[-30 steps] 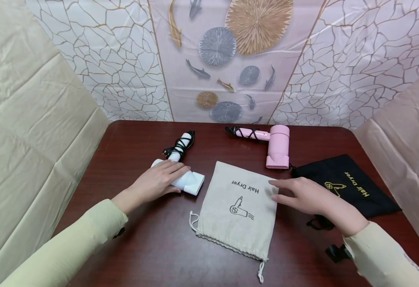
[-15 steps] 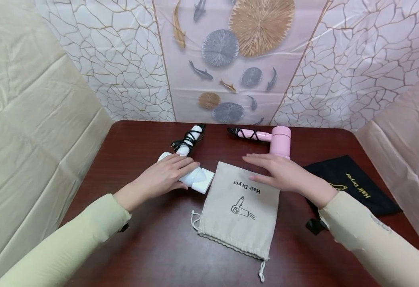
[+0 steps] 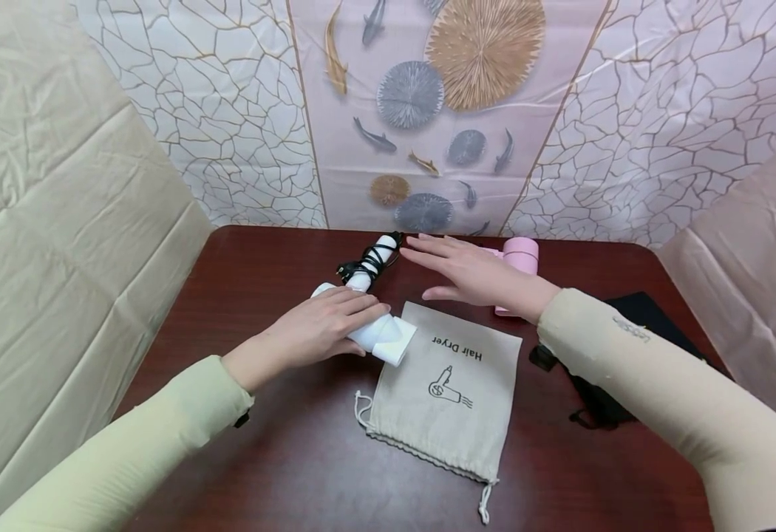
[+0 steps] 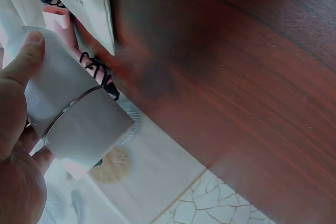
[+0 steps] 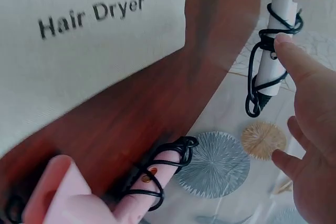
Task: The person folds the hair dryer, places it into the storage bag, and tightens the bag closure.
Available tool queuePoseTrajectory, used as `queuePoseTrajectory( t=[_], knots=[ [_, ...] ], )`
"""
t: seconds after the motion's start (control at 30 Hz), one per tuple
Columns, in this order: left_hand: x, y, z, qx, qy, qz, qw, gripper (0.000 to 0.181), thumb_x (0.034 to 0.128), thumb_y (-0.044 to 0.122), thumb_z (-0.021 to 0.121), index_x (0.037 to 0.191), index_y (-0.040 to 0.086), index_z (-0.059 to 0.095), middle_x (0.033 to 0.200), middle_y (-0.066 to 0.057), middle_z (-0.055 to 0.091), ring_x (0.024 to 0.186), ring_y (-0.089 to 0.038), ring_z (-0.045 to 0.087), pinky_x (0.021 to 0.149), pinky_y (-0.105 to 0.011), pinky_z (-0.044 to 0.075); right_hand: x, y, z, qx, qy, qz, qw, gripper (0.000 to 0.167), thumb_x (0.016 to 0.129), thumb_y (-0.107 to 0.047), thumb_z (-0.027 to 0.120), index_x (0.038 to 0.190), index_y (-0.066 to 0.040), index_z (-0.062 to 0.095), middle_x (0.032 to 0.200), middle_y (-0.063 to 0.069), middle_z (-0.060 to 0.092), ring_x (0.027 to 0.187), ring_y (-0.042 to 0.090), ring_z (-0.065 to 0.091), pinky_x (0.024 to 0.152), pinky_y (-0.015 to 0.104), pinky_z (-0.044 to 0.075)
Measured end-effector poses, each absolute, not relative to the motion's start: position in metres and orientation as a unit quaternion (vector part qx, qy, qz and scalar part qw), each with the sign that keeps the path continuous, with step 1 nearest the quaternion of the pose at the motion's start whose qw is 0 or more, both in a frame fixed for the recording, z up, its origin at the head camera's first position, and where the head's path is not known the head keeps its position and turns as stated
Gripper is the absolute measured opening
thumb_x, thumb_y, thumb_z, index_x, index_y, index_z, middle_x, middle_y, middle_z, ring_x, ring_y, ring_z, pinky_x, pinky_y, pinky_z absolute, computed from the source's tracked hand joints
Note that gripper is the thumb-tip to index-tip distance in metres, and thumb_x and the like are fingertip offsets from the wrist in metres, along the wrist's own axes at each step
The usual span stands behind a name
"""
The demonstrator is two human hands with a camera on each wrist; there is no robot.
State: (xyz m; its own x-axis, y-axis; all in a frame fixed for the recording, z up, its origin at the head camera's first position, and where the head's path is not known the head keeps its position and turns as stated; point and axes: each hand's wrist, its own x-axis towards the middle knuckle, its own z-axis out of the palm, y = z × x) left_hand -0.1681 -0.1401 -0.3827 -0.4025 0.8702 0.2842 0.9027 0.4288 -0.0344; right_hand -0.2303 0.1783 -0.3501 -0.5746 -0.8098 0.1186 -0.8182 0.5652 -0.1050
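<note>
The white hair dryer (image 3: 375, 334) is near the table's (image 3: 281, 458) middle, its long body on a slant, nozzle (image 3: 395, 346) toward the right edge, handle (image 3: 360, 281) toward the back edge. It is under the left hand (image 3: 324, 324), which grips it. The right hand (image 3: 473, 272) is near the handle, fingers straight and free.

Head cam peers down over the surface (image 3: 281, 458) toward 12 o'clock; wrist cams sit way closer, both catching the white dryer (image 4: 81, 90).

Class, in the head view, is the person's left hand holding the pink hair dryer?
No, the left hand grips the white hair dryer, while the pink hair dryer lies on the table.
</note>
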Motion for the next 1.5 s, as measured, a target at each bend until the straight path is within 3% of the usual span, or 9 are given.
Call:
queuePoseTrajectory(
  t=[0.43, 0.9, 1.1, 1.3, 1.5],
  knots=[
    [-0.164, -0.131, -0.379, -0.570, -0.808, -0.044, 0.141, 0.073, 0.0840, 0.036, 0.090, 0.146, 0.009, 0.062, 0.138, -0.006, 0.068, 0.131, -0.027, 0.062, 0.116, -0.045, 0.047, -0.256, 0.153, -0.349, 0.515, -0.854, 0.068, 0.017, 0.092, 0.094, -0.044, 0.080, 0.165, -0.004, 0.036, 0.172, 0.018, 0.034, 0.160, 0.040, 0.027, 0.130, 0.058, 0.021],
    [-0.155, -0.130, -0.380, -0.589, -0.790, 0.005, 0.170, 0.074, 0.0866, 0.039, 0.088, 0.149, 0.012, 0.060, 0.145, -0.005, 0.065, 0.136, -0.027, 0.061, 0.120, -0.045, 0.044, -0.269, 0.140, -0.358, 0.527, -0.845, 0.093, 0.018, 0.088, 0.094, -0.047, 0.079, 0.162, -0.004, 0.043, 0.166, 0.017, 0.044, 0.156, 0.036, 0.037, 0.130, 0.057, 0.022],
    [-0.155, -0.131, -0.378, -0.586, -0.790, 0.020, 0.178, 0.074, 0.0879, 0.038, 0.088, 0.150, 0.012, 0.059, 0.146, -0.005, 0.065, 0.137, -0.026, 0.060, 0.121, -0.045, 0.042, -0.270, 0.138, -0.359, 0.515, -0.850, 0.109, 0.019, 0.081, 0.094, -0.046, 0.080, 0.157, -0.004, 0.053, 0.157, 0.016, 0.056, 0.148, 0.035, 0.050, 0.127, 0.056, 0.029],
    [-0.161, -0.130, -0.377, -0.576, -0.795, -0.006, 0.191, 0.072, 0.0868, 0.034, 0.089, 0.148, 0.010, 0.060, 0.144, -0.007, 0.066, 0.134, -0.027, 0.061, 0.119, -0.045, 0.044, -0.270, 0.135, -0.361, 0.490, -0.861, 0.125, 0.062, 0.073, 0.091, -0.047, 0.082, 0.149, -0.007, 0.062, 0.147, 0.011, 0.065, 0.132, 0.034, 0.060, 0.113, 0.054, 0.045],
    [-0.165, -0.131, -0.382, -0.570, -0.797, -0.020, 0.198, 0.074, 0.0839, 0.033, 0.091, 0.147, 0.008, 0.061, 0.143, -0.008, 0.066, 0.132, -0.029, 0.062, 0.118, -0.046, 0.045, -0.269, 0.132, -0.366, 0.455, -0.879, 0.124, 0.069, 0.070, 0.091, -0.050, 0.081, 0.147, -0.011, 0.066, 0.142, 0.010, 0.068, 0.130, 0.032, 0.061, 0.113, 0.053, 0.045]
  ],
)
